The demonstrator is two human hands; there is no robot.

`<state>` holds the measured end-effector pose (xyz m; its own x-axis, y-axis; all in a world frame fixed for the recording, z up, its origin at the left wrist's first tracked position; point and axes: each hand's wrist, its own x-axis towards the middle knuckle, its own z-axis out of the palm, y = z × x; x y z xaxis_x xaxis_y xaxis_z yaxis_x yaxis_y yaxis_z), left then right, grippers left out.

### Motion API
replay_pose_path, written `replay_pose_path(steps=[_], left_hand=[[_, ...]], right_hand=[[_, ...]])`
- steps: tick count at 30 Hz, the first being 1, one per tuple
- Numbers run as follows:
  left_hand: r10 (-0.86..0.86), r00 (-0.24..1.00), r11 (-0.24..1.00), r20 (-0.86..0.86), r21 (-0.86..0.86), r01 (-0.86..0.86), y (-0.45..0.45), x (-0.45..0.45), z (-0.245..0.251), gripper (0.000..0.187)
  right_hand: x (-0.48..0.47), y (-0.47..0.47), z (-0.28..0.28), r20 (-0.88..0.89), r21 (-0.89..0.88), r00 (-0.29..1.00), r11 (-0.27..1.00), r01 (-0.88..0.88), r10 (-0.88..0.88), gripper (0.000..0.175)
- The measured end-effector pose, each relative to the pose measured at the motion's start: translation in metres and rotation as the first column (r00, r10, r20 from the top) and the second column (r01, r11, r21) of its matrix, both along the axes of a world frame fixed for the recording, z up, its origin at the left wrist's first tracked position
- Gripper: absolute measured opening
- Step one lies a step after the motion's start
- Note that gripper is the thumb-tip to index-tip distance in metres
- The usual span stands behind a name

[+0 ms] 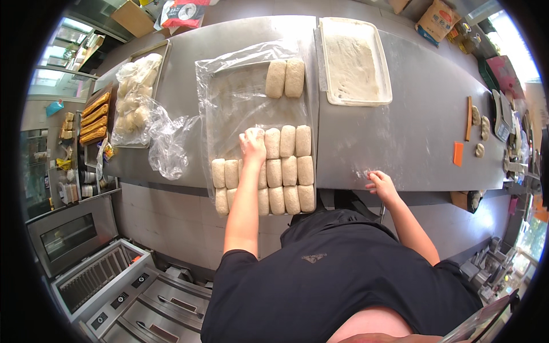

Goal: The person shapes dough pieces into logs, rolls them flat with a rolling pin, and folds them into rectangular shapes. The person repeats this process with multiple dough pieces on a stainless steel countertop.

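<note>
My left hand [254, 148] is curled over the left end of the third row of pale dough rolls [288, 141] from the front. Its back hides what lies under the fingers. The rolls stand side by side in rows on a shallow tray [314, 171] lined with clear plastic film [227, 103]. Another pair of dough rolls [285, 78] lies at the tray's back right corner. My right hand [381, 185] hovers near the front edge of the steel table [429, 145], fingers loosely bent and slightly apart, with nothing seen in it. White flour smears mark the steel nearby.
A white tub [386, 92] of flour stands at the back. Left, a tray of dough balls [137, 94] lies under plastic, with crumpled film [169, 150] beside it. Golden baked sticks [94, 120] sit farther left. A wooden stick [469, 118], orange scraper [458, 154] and scale [501, 120] are right.
</note>
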<state>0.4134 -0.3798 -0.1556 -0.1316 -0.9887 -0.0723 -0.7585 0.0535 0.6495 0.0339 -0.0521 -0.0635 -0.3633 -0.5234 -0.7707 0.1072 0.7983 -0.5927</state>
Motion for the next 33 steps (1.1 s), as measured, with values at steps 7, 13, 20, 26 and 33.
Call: replay_pose_path(steps=[7, 13, 20, 26, 33], left_hand=[[0.014, 0.901, 1.000, 0.433, -0.004, -0.014, 0.008, -0.019, 0.018, 0.065], [0.060, 0.900, 0.996, 0.431, -0.091, -0.023, 0.027, -0.027, 0.050, 0.087], [0.000, 1.000, 0.917, 0.017, -0.398, 0.007, 0.153, 0.046, 0.083, 0.014], [0.564, 0.823, 0.796, -0.064, -0.222, -0.563, 0.354, 0.197, 0.062, 0.018], [0.454, 0.593, 0.117, 0.666, 0.615, -0.780, 0.604, 0.311, -0.024, 0.038]], right_hand=[[-0.003, 0.013, -0.032, -0.115, 0.063, 0.988, 0.994, -0.092, 0.099, 0.043], [0.005, -0.005, -0.043, -0.292, -0.023, 0.899, 0.938, -0.347, 0.326, 0.043], [0.037, -0.067, -0.032, -0.225, -0.208, 0.774, 0.747, -0.632, 0.592, 0.055], [0.064, -0.113, -0.025, -0.186, -0.429, 0.811, 0.697, -0.575, 0.554, 0.053], [0.156, -0.148, 0.002, -0.264, -0.557, 0.800, 0.592, -0.583, 0.539, 0.023]])
